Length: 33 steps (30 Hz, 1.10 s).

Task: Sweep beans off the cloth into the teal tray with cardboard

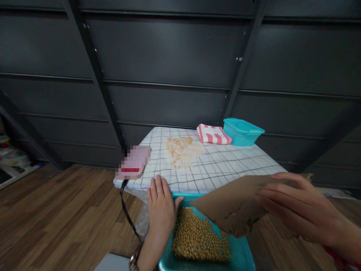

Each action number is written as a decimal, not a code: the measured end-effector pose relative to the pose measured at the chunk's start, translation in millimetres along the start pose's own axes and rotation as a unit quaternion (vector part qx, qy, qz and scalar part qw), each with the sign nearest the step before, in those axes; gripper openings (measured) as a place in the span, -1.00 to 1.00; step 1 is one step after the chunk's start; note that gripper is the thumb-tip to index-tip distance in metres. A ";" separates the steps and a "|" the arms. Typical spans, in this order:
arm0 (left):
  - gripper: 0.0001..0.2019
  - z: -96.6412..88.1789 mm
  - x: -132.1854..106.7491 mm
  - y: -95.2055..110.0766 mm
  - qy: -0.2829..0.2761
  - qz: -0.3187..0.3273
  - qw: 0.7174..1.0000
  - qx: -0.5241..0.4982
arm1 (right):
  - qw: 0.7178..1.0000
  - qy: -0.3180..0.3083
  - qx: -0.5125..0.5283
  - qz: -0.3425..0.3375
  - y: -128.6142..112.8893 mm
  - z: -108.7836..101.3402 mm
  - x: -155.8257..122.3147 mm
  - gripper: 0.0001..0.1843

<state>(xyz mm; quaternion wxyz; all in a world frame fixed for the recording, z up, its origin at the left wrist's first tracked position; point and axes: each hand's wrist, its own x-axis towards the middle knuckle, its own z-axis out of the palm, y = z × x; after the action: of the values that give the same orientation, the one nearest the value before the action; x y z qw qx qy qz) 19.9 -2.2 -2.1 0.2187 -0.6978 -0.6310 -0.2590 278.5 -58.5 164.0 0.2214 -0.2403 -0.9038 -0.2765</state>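
Note:
My right hand (299, 203) grips a curved, torn-edged piece of brown cardboard (239, 199), which slants down to the left over a teal plastic bin (242, 252). In the bin lies a heap of yellowish round beans (200, 241), partly covered from view by the cardboard. My left hand (161, 207) rests flat at the table's front edge, fingers stretched out, its thumb by the bin's rim. Farther back on the checked tablecloth (214, 173), a pale patch of fine grains with scattered yellow pieces (182, 150) is spread out.
A pink-and-white striped cloth (214, 134) lies folded at the back of the table, beside a smaller teal basket (245, 135). At the left corner is a pink, blurred-out flat object (134, 162) with a black strap below. A dark panelled wall (169, 49) stands behind.

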 end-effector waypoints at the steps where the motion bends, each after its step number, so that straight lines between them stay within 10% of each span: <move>1: -0.33 -0.4 0.2 0.0 -0.005 0.000 1.000 0.001 | 1.000 0.000 0.000 0.011 0.5 -0.5 -1.5 -0.75; 13: -0.33 -1.6 1.7 2.4 0.019 -0.004 1.000 0.000 | 0.980 0.043 -0.195 0.011 28.5 46.5 35.9 -0.78; 33: -0.35 2.5 -0.8 -2.5 0.030 -0.005 1.000 0.000 | 0.974 0.083 -0.207 0.047 54.6 118.5 104.5 -0.70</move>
<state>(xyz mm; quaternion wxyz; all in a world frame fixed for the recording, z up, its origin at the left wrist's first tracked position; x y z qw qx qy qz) 17.6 -1.0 -4.6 0.2360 -0.6864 -0.6281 -0.2805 195.1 85.9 152.5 0.2539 -0.2990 -0.7932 -0.4658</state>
